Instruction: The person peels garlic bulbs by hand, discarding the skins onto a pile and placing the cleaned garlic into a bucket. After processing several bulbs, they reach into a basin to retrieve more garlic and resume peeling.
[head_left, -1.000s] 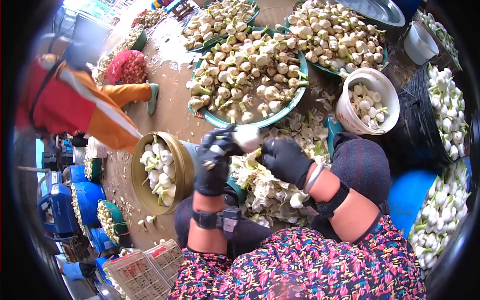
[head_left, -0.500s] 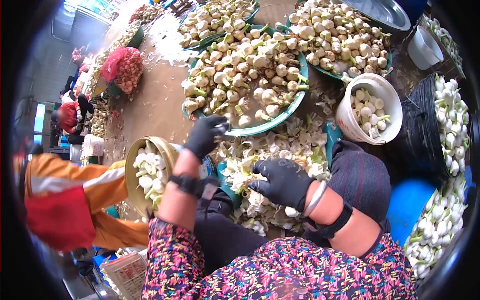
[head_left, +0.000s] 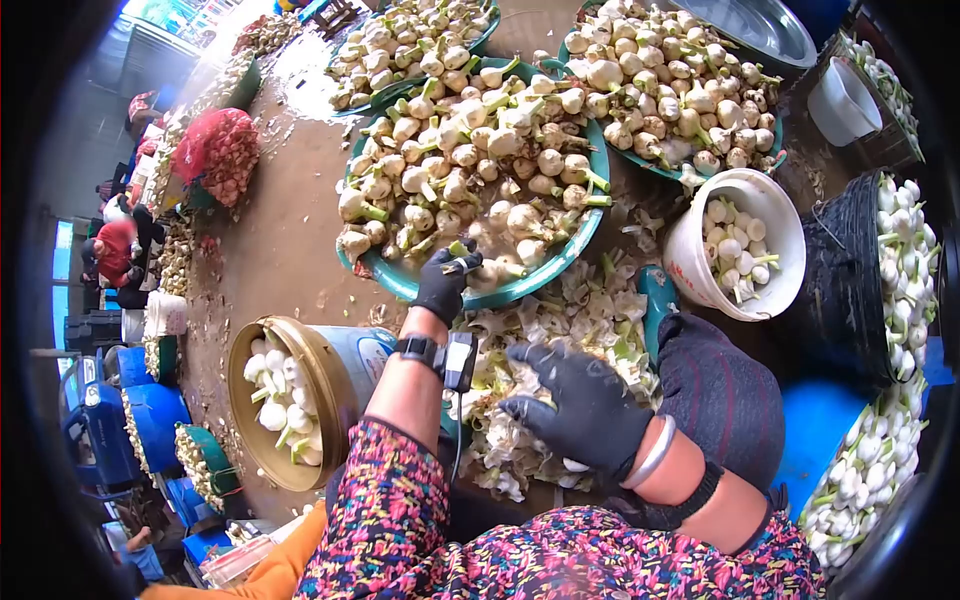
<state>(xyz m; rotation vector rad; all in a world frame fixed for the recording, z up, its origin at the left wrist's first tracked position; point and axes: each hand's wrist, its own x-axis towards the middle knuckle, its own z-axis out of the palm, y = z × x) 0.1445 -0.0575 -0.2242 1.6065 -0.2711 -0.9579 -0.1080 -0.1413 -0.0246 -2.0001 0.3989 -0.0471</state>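
My left hand [head_left: 443, 283], in a black glove, reaches over the near rim of a green basin [head_left: 585, 245] heaped with garlic bulbs [head_left: 470, 150]. Its fingers are curled beside the nearest bulbs, and a small pale-green bit shows at their tips; what they hold is not clear. My right hand [head_left: 580, 405], also gloved in black, hovers over a pile of garlic peelings [head_left: 590, 310] in front of me. The fingers there are spread, with nothing seen between them. A smudge of pale scraps marks the back of that glove.
A tan bucket [head_left: 340, 400] with trimmed bulbs stands left; a white bucket [head_left: 685, 250] with several bulbs stands right. Beyond are another full basin [head_left: 775, 140] and a black tub [head_left: 840, 270] of white bulbs. A red net sack [head_left: 215, 155] lies far left. Orange clothing [head_left: 270, 575] shows at bottom left.
My left hand has moved forward and right to the basin's rim. My right hand has lowered slightly and its fingers have spread. The person in orange has shifted down, leaving the tan bucket in fuller view.
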